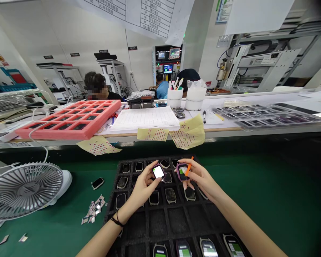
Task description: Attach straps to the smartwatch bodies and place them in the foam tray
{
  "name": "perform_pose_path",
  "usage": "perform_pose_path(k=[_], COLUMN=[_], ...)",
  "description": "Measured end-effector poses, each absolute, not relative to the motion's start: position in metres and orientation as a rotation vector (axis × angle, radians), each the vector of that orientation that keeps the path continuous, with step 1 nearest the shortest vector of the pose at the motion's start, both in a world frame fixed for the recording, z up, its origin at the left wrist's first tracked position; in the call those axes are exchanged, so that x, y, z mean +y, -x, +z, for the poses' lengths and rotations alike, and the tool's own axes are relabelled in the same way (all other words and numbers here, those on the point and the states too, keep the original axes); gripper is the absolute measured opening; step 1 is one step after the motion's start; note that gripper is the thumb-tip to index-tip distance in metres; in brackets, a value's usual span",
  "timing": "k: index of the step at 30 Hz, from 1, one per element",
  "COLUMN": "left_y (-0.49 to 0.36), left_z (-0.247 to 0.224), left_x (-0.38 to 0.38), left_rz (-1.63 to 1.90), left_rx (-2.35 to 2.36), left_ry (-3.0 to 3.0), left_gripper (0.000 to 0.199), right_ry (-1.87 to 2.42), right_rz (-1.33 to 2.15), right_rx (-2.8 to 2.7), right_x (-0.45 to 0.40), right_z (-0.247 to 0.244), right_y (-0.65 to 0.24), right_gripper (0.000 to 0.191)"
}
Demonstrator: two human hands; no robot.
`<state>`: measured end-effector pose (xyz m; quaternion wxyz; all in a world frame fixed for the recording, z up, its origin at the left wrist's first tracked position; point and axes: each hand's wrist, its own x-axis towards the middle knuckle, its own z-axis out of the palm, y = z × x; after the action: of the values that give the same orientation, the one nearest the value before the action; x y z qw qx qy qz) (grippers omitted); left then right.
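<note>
Pinched between the fingers of my left hand [147, 182] is a watch case with a bright white screen [158, 171]. My right hand [196, 175] grips a purple watch case [181, 172] with a partly green screen, along with an orange stick [189, 166] that crosses its front. Both hands are above a black foam tray [156, 221], side by side and apart. Dark-screened watch cases such as this one [170, 195] lie in the tray's upper rows. Along its near edge, several cases, one of them here [208, 248], have lit screens.
A white fan [26, 189] stands at the left. Near it lie a loose watch case [97, 183] and a pile of small strips [93, 210]. The shelf [224, 128] ahead holds a pink foam tray [88, 134], papers [147, 117] and clear trays [270, 116]. People are beyond it.
</note>
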<state>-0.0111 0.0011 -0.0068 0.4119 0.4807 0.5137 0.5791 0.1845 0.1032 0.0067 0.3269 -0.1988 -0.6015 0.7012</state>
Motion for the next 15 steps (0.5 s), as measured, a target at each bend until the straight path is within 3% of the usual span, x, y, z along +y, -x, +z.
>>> perform_pose_path(k=[15], left_y=[0.0144], left_z=[0.0003], left_x=[-0.0009], left_rz=[1.514], left_rx=[1.497], left_ry=[-1.202], left_gripper=[0.040], right_ry=[0.535], right_rz=[1.850], right_rx=[-1.565], right_x=[0.1026], right_z=[0.0065], right_y=[-0.1846], right_gripper=[0.037])
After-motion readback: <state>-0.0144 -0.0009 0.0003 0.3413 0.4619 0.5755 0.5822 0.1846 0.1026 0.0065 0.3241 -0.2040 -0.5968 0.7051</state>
